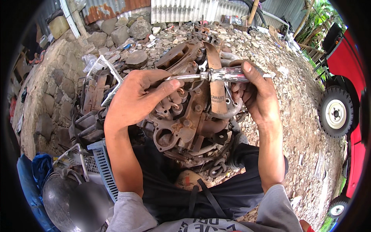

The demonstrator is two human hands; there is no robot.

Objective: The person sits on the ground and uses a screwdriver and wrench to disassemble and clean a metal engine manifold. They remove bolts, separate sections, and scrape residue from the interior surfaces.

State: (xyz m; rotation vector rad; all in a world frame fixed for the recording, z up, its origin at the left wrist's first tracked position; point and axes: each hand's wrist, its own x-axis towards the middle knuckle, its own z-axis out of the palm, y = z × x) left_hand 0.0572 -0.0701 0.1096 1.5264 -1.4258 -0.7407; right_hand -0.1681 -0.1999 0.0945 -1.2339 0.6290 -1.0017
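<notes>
A screwdriver with a worn, dark-streaked handle lies level across the space between my hands. My left hand pinches its metal shaft near the tip between thumb and fingers. The handle's end is gripped by my right hand, thumb on top. A brown strip with print on it, like sandpaper backing, crosses the screwdriver near the handle; how the two meet is unclear. Beneath my hands stands a rusty engine with pipes and round openings. A wrench end shows just beyond the screwdriver's shaft.
White crate and metal parts stand to the left. A blue-grey basket sits by my left elbow, near a dark round object. Rubble and stones cover the ground. A red vehicle stands at the right.
</notes>
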